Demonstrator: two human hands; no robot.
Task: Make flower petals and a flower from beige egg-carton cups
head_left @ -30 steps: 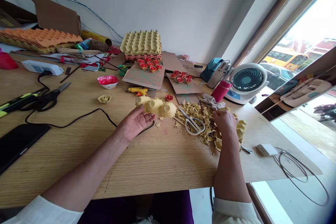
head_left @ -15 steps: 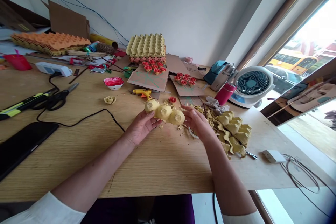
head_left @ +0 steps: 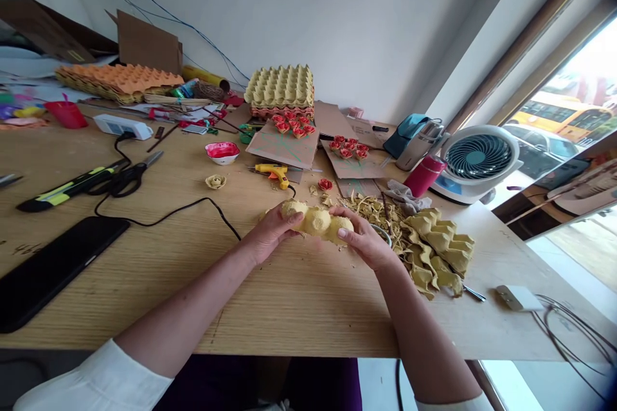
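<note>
A pale yellow strip of egg carton (head_left: 318, 222) with three rounded cups is held just above the table, cup bottoms facing me. My left hand (head_left: 274, 231) grips its left end, thumb in front and fingers behind. At the other end my right hand (head_left: 365, 241) is closed on the strip, thumb pressed on the last cup. Beyond it lie a yellow glue gun (head_left: 272, 171), a small red paper flower (head_left: 325, 185) and a cream one (head_left: 215, 182). Carton scraps (head_left: 380, 212) are heaped to the right, beside torn carton pieces (head_left: 441, 244).
Stacked egg trays (head_left: 279, 87) and cardboard sheets with red flowers (head_left: 284, 144) stand at the back. Left are a red-painted bowl (head_left: 222, 153), black scissors (head_left: 128, 180), a cutter (head_left: 72, 187) and a black phone (head_left: 58, 273). A fan (head_left: 477, 157) and charger (head_left: 519, 298) are right.
My right hand has closed onto the right end of the carton strip, where its fingers were apart before. The strip is slightly lower, and the camera view has shifted left.
</note>
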